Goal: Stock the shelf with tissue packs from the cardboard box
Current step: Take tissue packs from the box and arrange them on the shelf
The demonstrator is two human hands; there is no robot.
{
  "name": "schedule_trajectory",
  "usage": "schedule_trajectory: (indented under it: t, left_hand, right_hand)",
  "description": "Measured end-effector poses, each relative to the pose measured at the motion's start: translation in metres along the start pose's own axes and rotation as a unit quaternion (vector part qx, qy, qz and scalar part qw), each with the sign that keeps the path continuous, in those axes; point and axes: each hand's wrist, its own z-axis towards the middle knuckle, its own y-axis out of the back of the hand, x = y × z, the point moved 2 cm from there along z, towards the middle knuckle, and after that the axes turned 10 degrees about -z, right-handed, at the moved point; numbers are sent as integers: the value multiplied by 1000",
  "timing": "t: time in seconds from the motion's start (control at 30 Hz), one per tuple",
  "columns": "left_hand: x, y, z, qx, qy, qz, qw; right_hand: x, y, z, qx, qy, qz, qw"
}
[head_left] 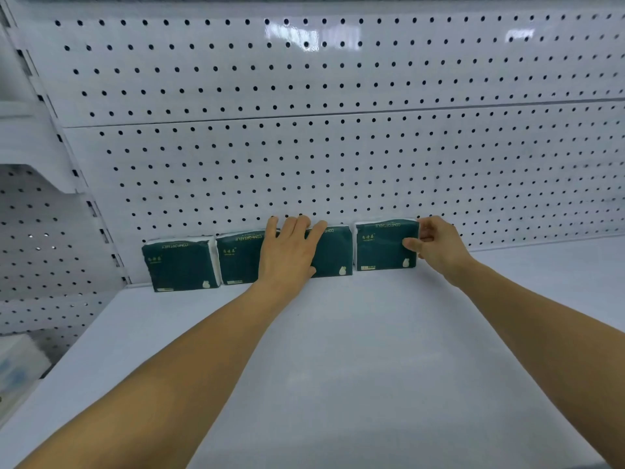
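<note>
While my left hand (pixel 291 252) lies flat with straight fingers across the middle tissue packs (pixel 333 253) to keep the row upright against the pegboard (pixel 338 157), my right hand (pixel 436 243) pinches the rightmost pack (pixel 382 245) by its edge. It stands just apart, seemingly waiting to slide in; the cardboard box is out of view.

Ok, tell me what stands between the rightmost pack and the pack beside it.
Nothing visible. Only a bare strip of shelf separates the rightmost pack, pinched by the right hand, from the third pack, where the left hand presses flat.
</note>
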Motion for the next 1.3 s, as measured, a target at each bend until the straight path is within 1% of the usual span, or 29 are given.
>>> schedule_trajectory:
  t: [0.27, 0.4, 0.47, 0.53, 0.6, 0.7, 0.77, 0.87, 0.93, 1.07, 1.13, 1.2, 1.3]
  left_hand:
    - [1, -3, 2, 0, 8, 4, 1000]
    - [0, 2, 1, 3, 12, -1, 1000]
    - [-2, 10, -3, 5, 18, -21, 1000]
    - [-5, 18, -16, 14, 30, -45, 998]
    - [-6, 28, -37, 30, 35, -63, 997]
    - [-4, 52, -78, 45, 46, -81, 995]
    - [-2, 75, -109, 11, 58, -118, 991]
    - [2, 110, -161, -84, 59, -149, 983]
    - [8, 129, -199, -118, 67, -140, 981]
    - [23, 161, -285, -119, 70, -133, 981]
    - [32, 174, -333, -111, 82, -150, 979]
    - [40, 183, -384, -103, 111, -162, 975]
    - [53, 189, -457, -85, 170, -161, 969]
  right_hand:
    - [-5, -9, 3, -11, -2, -32, 999]
    - [-8, -10, -5, 9, -26, -68, 997]
    - [-2, -8, -20, -11, -37, -83, 996]
    - [9, -7, -42, -32, 8, -106, 994]
    - [23, -8, -74, -17, 79, -163, 983]
    - [36, -13, -117, 8, 165, -324, 932]
    - [47, -18, -149, -8, 231, -365, 902]
    - [68, -27, -208, -57, 319, -363, 873]
    - [78, -36, -247, -65, 346, -356, 866]
    - [93, -57, -325, -42, 383, -302, 872]
    - [100, -68, -363, -30, 398, -264, 878]
    - [104, -84, -404, -5, 415, -229, 881]
    - [104, -116, -461, 41, 438, -202, 875]
